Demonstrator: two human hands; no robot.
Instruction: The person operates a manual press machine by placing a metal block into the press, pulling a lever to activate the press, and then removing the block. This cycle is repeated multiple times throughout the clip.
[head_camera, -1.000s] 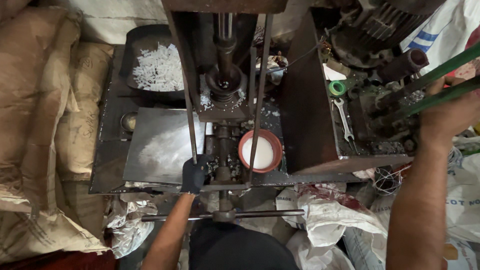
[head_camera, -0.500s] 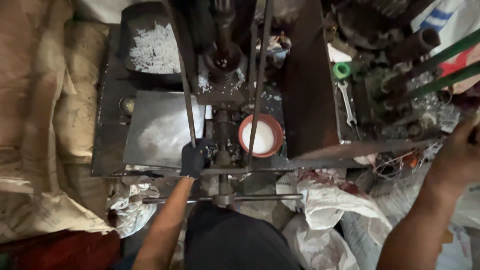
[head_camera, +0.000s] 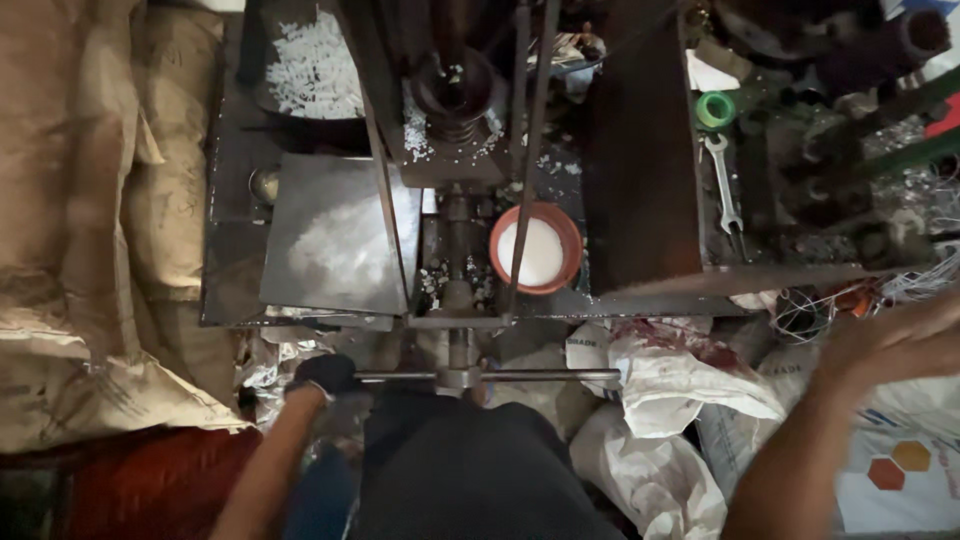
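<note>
your gloved left hand (head_camera: 325, 375) grips the press's metal bar (head_camera: 490, 377). your right hand (head_camera: 890, 340) is open, off to the side. the glove could slip, so the bar jerks.

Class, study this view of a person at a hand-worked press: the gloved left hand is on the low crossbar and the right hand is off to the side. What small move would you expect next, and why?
Probably the right hand comes in to grip the free right end of the crossbar. The gloved left hand already holds its left end, while the right hand is blurred, open and touching nothing. The orange bowl of white material sits just beyond the bar.
</note>
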